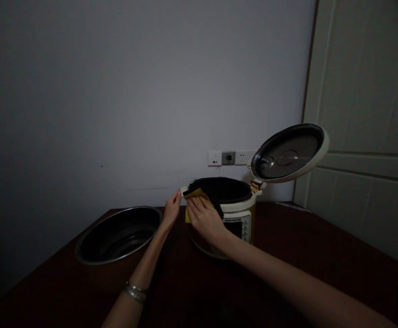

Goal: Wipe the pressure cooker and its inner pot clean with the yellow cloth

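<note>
The right hand [204, 219] clasps a yellow cloth [196, 196] against the rim [236, 206] of an electric pressure cooker [243, 228]. The loosely open left hand [172, 207] steadies the cooker's edge with its fingertips.

Silver bangles [135, 291] on left forearm [149, 262]

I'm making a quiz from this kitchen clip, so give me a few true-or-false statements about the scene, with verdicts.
1. The right hand holds a yellow cloth against the rim of the pressure cooker. True.
2. The cooker's lid is shut. False: it stands open, tilted up.
3. A metal pot sits on the table left of the cooker. True.
4. The bracelet is on the right arm. False: it is on the left arm.
</note>
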A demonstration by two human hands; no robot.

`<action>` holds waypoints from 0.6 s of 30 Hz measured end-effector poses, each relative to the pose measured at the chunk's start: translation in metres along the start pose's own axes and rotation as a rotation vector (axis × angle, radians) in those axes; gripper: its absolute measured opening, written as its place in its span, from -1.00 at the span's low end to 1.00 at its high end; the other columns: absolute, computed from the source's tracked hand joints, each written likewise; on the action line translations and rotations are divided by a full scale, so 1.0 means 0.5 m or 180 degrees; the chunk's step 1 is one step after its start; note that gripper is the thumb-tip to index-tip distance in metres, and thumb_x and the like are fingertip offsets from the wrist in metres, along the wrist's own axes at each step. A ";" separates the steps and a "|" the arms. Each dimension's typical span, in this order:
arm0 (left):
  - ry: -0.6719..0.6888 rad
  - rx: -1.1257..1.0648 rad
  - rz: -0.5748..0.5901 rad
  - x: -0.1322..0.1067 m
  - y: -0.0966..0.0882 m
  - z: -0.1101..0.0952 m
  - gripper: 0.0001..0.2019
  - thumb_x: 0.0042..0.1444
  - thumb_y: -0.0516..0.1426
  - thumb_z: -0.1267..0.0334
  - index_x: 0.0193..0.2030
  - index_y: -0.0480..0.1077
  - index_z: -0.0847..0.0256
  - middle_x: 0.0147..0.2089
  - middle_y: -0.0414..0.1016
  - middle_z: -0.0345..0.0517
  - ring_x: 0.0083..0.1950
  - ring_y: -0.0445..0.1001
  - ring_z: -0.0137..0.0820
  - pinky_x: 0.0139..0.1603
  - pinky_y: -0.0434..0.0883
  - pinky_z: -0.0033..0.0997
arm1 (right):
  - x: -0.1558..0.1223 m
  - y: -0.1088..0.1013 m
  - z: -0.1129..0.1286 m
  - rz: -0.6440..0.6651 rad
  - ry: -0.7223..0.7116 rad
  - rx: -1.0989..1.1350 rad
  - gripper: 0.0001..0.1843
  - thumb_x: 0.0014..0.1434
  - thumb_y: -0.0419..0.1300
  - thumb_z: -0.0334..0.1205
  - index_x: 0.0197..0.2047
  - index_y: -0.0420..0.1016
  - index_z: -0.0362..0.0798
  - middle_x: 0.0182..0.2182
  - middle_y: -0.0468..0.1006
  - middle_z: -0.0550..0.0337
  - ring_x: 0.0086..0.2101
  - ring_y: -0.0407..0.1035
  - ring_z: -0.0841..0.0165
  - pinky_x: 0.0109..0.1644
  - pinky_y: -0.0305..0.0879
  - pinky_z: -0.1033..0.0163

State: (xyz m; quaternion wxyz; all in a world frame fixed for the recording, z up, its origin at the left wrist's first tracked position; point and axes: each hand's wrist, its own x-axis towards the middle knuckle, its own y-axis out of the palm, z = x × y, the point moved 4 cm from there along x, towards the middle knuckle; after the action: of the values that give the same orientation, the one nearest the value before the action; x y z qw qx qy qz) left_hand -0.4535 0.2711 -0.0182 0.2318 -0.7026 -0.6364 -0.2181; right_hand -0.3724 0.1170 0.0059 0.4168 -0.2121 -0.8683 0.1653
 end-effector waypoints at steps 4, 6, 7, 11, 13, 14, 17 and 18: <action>0.0107 0.0223 0.0053 -0.007 -0.002 -0.005 -0.60 0.22 -0.09 0.22 0.08 0.35 0.37 0.13 0.37 0.07 0.19 0.30 -0.33 0.22 0.16 -0.32 | 0.059 0.037 0.026 0.0430 -0.0095 -0.0180 -0.65 0.13 0.07 -0.42 -0.06 0.45 -0.46 -0.07 0.47 -0.35 0.01 0.31 0.07 0.14 0.17 -0.03; 0.0139 0.0218 0.0065 -0.009 -0.003 -0.007 -0.60 0.23 -0.11 0.24 0.09 0.34 0.35 0.13 0.37 0.05 0.19 0.30 -0.35 0.22 0.16 -0.33 | 0.067 0.045 0.033 0.0530 -0.0113 -0.0242 -0.66 0.11 0.09 -0.40 -0.09 0.48 -0.44 -0.10 0.48 -0.36 0.00 0.32 0.05 0.13 0.15 -0.08; 0.0123 0.0206 0.0060 -0.010 -0.003 -0.006 -0.61 0.23 -0.11 0.24 0.09 0.34 0.35 0.14 0.37 0.04 0.19 0.30 -0.36 0.22 0.16 -0.33 | 0.067 0.046 0.035 0.0541 -0.0151 -0.0276 -0.68 0.10 0.10 -0.40 -0.11 0.49 -0.42 -0.11 0.49 -0.34 0.00 0.32 0.05 0.13 0.14 -0.09; 0.0054 0.0208 0.0051 -0.013 -0.003 -0.006 -0.59 0.23 -0.11 0.23 0.11 0.32 0.35 0.17 0.32 0.05 0.22 0.26 -0.37 0.25 0.12 -0.32 | 0.047 0.028 0.032 0.0463 -0.0336 -0.0408 -0.69 0.09 0.11 -0.39 -0.14 0.52 -0.40 -0.10 0.50 -0.28 -0.01 0.32 0.04 0.11 0.18 -0.04; 0.0050 0.0269 0.0039 -0.017 -0.002 -0.007 -0.58 0.22 -0.09 0.20 0.12 0.31 0.35 0.18 0.30 0.07 0.23 0.24 -0.36 0.25 0.11 -0.31 | 0.033 0.012 0.026 0.0369 -0.0359 -0.0400 -0.68 0.09 0.11 -0.39 -0.12 0.51 -0.40 -0.09 0.50 -0.26 -0.02 0.33 0.06 0.09 0.22 0.02; 0.0053 0.0310 0.0040 -0.018 -0.002 -0.008 -0.58 0.22 -0.08 0.18 0.13 0.30 0.35 0.19 0.29 0.07 0.24 0.23 -0.35 0.25 0.11 -0.30 | 0.024 0.005 0.022 0.0302 -0.0364 -0.0367 -0.67 0.09 0.11 -0.40 -0.11 0.50 -0.40 -0.08 0.49 -0.24 -0.02 0.33 0.08 0.08 0.23 0.05; 0.0073 0.0412 0.0088 -0.022 0.001 -0.009 -0.52 0.18 -0.02 0.12 0.17 0.26 0.36 0.20 0.28 0.09 0.24 0.23 -0.31 0.24 0.13 -0.28 | -0.007 -0.015 0.008 0.0033 -0.0355 -0.0193 -0.64 0.10 0.09 -0.43 -0.05 0.46 -0.41 -0.06 0.49 -0.19 -0.01 0.33 0.13 0.09 0.25 0.11; 0.0094 0.0425 0.0109 -0.022 0.002 -0.010 -0.50 0.17 -0.01 0.10 0.18 0.24 0.37 0.19 0.28 0.10 0.23 0.24 -0.30 0.23 0.13 -0.29 | -0.019 -0.020 0.002 -0.0050 -0.0354 -0.0137 -0.64 0.11 0.07 -0.44 -0.03 0.44 -0.41 -0.06 0.49 -0.17 0.00 0.33 0.15 0.09 0.26 0.13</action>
State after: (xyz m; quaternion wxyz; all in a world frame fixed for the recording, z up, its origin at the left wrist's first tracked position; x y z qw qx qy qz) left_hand -0.4538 0.2592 -0.0211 0.2912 -0.6931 -0.6340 -0.1815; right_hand -0.3702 0.1034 0.0036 0.3646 -0.2047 -0.8951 0.1548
